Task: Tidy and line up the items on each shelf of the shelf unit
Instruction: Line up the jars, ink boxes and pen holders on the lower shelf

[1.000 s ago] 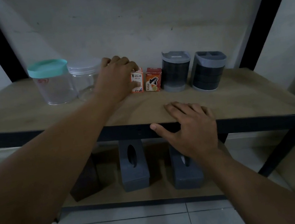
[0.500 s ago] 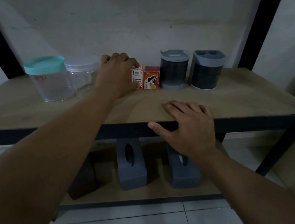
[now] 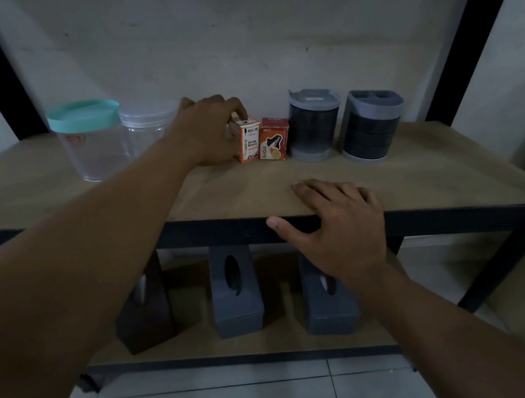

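Note:
On the wooden shelf [image 3: 406, 171] a row stands against the wall: a clear jar with a teal lid [image 3: 90, 140], a clear jar with a clear lid [image 3: 146, 126], an orange-and-white ink box [image 3: 249, 140], a red box [image 3: 274, 139] and two dark grey lidded containers [image 3: 313, 124] [image 3: 368, 123]. My left hand [image 3: 210, 131] grips the ink box from its left side, fingers curled over its top. The box stands upright, touching the red box. My right hand [image 3: 336, 224] rests flat on the shelf's front edge, thumb over the dark rail.
On the lower shelf [image 3: 277, 338] stand a dark brown tissue box [image 3: 144, 312] and two grey tissue boxes [image 3: 235, 293] [image 3: 327, 302]. Black uprights [image 3: 464, 22] frame the unit. A white tiled floor lies below.
My left hand has shifted the ink box slightly so more of its front face shows. My right hand has stayed on the shelf edge.

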{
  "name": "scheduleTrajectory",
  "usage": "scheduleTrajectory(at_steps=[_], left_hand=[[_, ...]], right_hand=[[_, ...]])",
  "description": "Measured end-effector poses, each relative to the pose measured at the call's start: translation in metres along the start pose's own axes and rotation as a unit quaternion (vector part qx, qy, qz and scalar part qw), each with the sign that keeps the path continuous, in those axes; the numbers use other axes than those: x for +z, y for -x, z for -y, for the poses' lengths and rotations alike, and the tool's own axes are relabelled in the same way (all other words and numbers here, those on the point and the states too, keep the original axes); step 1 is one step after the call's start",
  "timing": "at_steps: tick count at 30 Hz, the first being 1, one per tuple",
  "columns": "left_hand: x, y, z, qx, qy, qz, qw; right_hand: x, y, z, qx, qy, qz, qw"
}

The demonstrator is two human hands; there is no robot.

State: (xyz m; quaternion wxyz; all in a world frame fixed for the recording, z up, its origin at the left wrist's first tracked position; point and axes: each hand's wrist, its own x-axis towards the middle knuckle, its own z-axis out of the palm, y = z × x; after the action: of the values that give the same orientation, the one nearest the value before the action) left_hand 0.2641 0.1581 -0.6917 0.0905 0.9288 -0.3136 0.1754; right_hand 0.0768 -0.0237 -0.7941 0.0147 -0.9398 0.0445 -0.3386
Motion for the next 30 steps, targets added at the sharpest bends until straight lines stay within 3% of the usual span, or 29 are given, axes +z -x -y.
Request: scheduleTrajectory(at_steps=[11,30], left_hand=[[-0.0018,0.0031,-0.0029,0.03,0.009,0.023,0.999],[0.0032,-0.0037,-0.0087,-0.002,-0.083,-0.013,0.996]], right_hand=[[0.0005,0.0002,-0.0003,0.0,-0.008,-0.002,1.0],[0.0006,0.0005,-0.0009,-0.004,-0.008,-0.002,1.0]])
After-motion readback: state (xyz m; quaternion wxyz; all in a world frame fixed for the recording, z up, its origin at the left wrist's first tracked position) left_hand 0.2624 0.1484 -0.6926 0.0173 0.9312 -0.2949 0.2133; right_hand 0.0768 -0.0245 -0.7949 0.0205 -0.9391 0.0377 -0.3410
